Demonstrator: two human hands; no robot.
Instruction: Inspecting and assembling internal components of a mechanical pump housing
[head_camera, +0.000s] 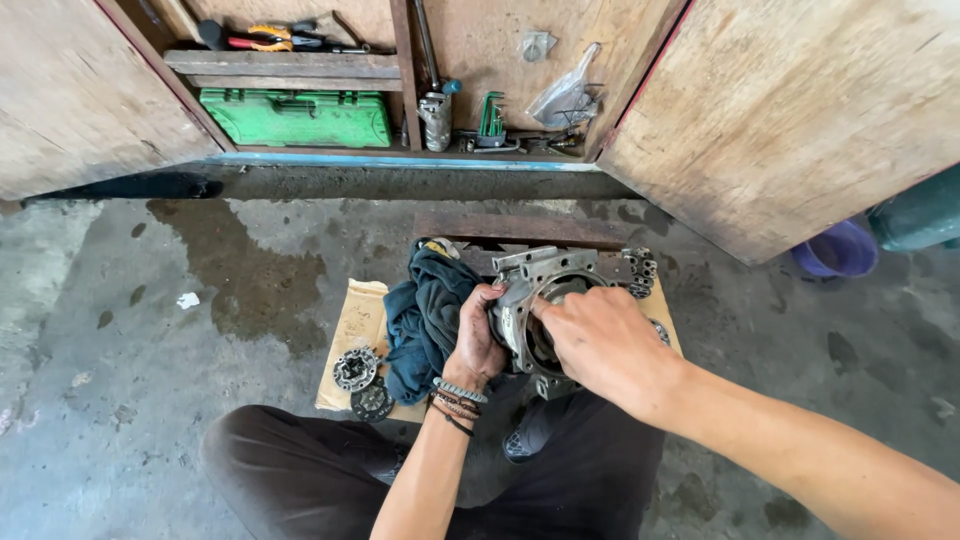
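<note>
A grey metal housing (548, 275) with a round bore stands on edge over a cardboard sheet (355, 325) on the concrete floor. My left hand (478, 340), with bead bracelets at the wrist, grips the housing's left side. My right hand (600, 340) covers the bore opening, fingers pressed into it; what the fingers hold is hidden. A dark blue-green rag (425, 315) lies bunched just left of the housing. Two round metal discs (360, 380) rest on the cardboard's left corner. Another metal part (640, 270) lies behind the housing.
An open wooden cabinet at the back holds a green tool case (300, 117), pliers (265, 38), hex keys (490, 115) and a plastic bag (565, 95). Its right door (800, 110) swings out. A purple bucket (838, 250) stands at right. My dark-trousered legs (300, 470) sit below.
</note>
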